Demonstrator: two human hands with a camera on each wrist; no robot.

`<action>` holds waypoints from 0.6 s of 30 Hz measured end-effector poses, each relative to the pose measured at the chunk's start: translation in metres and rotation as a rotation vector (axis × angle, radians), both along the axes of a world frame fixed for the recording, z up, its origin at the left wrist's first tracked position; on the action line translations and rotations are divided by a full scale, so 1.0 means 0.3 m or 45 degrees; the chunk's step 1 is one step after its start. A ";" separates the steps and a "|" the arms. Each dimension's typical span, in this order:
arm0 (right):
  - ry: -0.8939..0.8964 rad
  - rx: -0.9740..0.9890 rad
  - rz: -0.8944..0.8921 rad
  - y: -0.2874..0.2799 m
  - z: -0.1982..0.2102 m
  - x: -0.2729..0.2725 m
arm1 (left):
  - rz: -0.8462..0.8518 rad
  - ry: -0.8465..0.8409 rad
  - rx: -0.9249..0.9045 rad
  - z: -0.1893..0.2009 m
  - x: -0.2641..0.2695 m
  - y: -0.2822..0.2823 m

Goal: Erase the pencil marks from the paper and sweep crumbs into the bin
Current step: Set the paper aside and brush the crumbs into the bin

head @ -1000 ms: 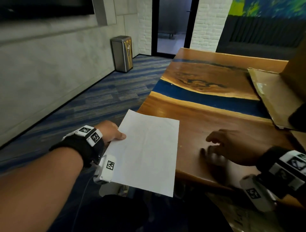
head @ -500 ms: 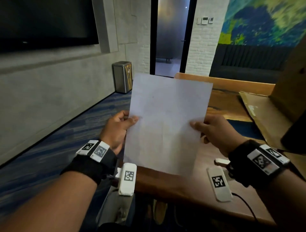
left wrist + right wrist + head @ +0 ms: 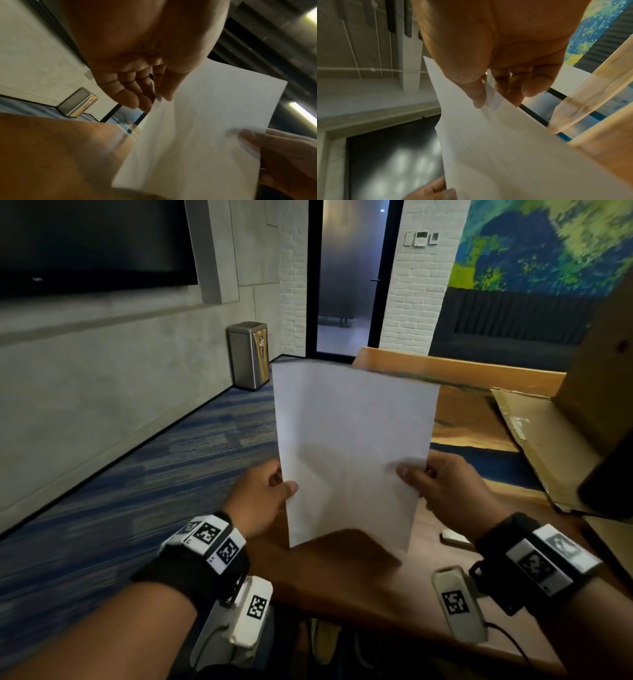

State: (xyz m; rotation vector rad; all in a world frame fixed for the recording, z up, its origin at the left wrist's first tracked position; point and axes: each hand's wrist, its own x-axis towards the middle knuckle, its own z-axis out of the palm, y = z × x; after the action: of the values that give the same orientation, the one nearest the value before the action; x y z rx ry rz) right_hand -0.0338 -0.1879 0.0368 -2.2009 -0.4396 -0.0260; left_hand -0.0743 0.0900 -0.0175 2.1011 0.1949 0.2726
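A white sheet of paper (image 3: 352,446) is held upright in the air above the near corner of the wooden table (image 3: 342,583). My left hand (image 3: 263,494) pinches its left edge, thumb on the near face. My right hand (image 3: 442,487) pinches its right edge the same way. The left wrist view shows the paper (image 3: 197,128) between thumb and fingers (image 3: 137,100), and the right wrist view shows the paper (image 3: 496,142) gripped under the thumb. No pencil marks show on the sheet. A steel bin (image 3: 248,355) stands on the floor by the far wall.
A flattened cardboard box (image 3: 534,440) lies on the table's right side, with a dark object (image 3: 606,491) at the right edge. A small pale block (image 3: 455,537) lies on the table below my right wrist. Blue carpet (image 3: 137,491) stretches left towards the bin and a doorway.
The paper lay flat on the table corner under my left hand; both hands lifted it upright. Since half a second ago it has dropped slightly lower in view.
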 end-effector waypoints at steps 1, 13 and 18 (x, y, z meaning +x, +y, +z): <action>0.050 -0.059 -0.001 0.004 -0.012 0.011 | 0.004 0.035 0.029 -0.003 0.009 -0.003; 0.745 0.790 -0.338 0.035 -0.153 0.324 | 0.093 -0.178 0.535 0.077 0.187 -0.054; 0.968 0.829 -0.419 0.044 -0.221 0.422 | -0.414 0.225 1.019 -0.039 0.265 -0.112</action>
State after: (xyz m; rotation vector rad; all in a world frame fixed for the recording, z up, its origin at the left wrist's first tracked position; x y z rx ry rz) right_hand 0.0927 -0.1748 -0.0295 -1.4647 0.3255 0.4182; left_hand 0.0051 0.0564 -0.0293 2.9034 -0.1915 -0.0521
